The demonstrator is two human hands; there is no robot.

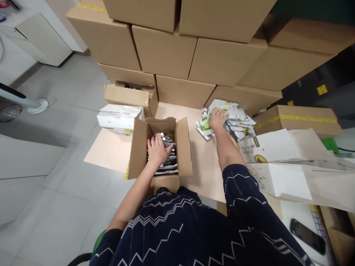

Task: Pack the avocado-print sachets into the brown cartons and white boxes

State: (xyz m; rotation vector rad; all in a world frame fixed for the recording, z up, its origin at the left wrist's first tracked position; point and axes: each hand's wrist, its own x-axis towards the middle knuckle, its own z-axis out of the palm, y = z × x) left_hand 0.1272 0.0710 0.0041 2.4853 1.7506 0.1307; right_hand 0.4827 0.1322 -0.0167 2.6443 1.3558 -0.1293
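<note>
Head view: the left hand (pixel 157 150), fingers extended around nothing, rests on pouches (pixel 168 171) in an open carton (pixel 184 147) (light pressure should keep their row straight) as the right hand (pixel 218 119), fingers spread, touches piled pouches (pixel 240 121) on the table (pixel 205 168), any grip unclear.

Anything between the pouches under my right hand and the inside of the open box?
Yes: the open box has a flap sticking out toward the pouches, and your left hand covers part of the opening.
</note>
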